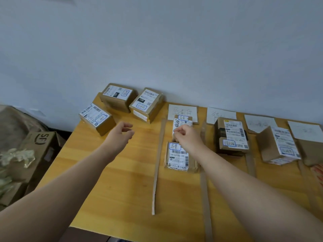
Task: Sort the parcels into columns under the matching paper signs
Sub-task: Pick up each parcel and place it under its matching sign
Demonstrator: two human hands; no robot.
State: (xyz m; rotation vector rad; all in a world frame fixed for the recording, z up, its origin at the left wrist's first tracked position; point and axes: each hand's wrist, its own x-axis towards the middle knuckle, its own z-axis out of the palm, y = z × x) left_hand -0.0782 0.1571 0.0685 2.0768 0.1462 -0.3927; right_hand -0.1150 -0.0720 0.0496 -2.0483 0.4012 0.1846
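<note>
Several brown parcels with white labels lie on a wooden table (122, 180). Three unsorted parcels sit at the back left: one nearest me (97, 118), one by the wall (117, 96), one to its right (146, 104). Paper signs (182, 111) (221, 114) (260, 123) (305, 131) line the back edge. Under the first sign lie two parcels, a far one (182, 122) and a near one (180, 157). My right hand (187, 137) rests on the far one, fingers curled at its near edge. My left hand (120, 133) hovers with loosely curled fingers beside the nearest unsorted parcel, holding nothing.
Cardboard strips (158, 165) (205, 198) divide the columns. A parcel stack (231, 135) sits under the second sign, a tilted parcel (277, 145) under the third. A large box marked SF (38, 151) with crumpled wrapping stands off the table's left edge. A wall runs behind.
</note>
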